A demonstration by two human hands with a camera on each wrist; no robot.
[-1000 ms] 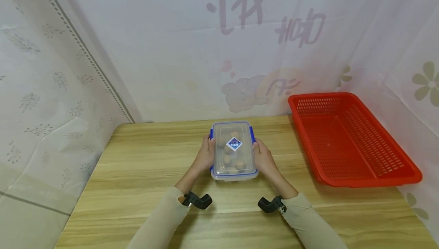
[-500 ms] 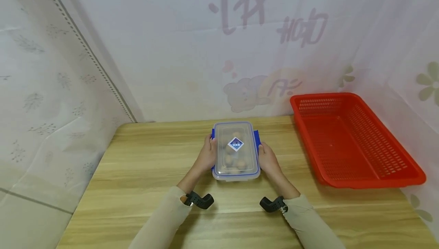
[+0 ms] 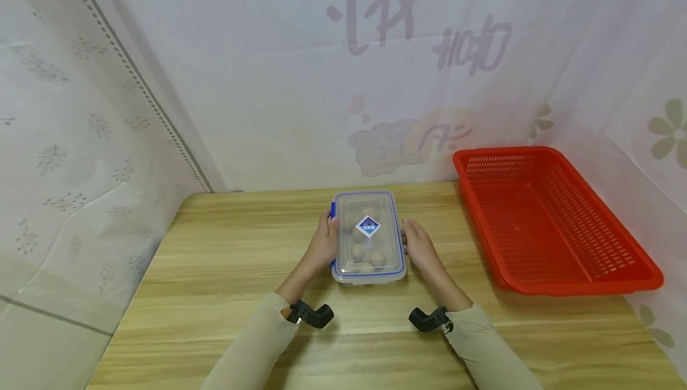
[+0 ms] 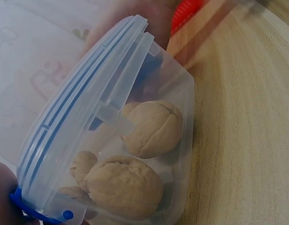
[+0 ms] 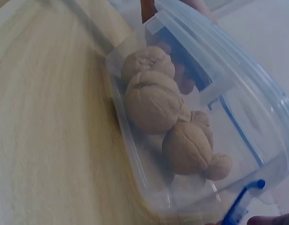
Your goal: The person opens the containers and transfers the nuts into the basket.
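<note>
A clear plastic food container (image 3: 370, 250) with a blue-sealed lid and a diamond-shaped label lies on the table, several walnuts (image 4: 123, 187) inside. My left hand (image 3: 323, 242) grips its left side, thumb up along the lid's edge by the blue left clasp (image 3: 333, 210). At the other side my right hand (image 3: 420, 244) has its fingertips against the container's side and its thumb raised. The right blue clasp (image 5: 240, 206) slants outward from the lid in the right wrist view, right by the fingertips. The lid (image 5: 238, 56) sits on the container.
A red plastic basket (image 3: 483, 241) stands on the right of the wooden table (image 3: 236, 247). White patterned cloth (image 3: 268, 110) hangs behind the table and along both sides. Each wrist carries a black camera mount (image 3: 313, 315).
The right clasp stuck out wide half a second ago and has swung down out of sight in the head view. My right hand has shifted slightly outward; the left hand keeps its grip.
</note>
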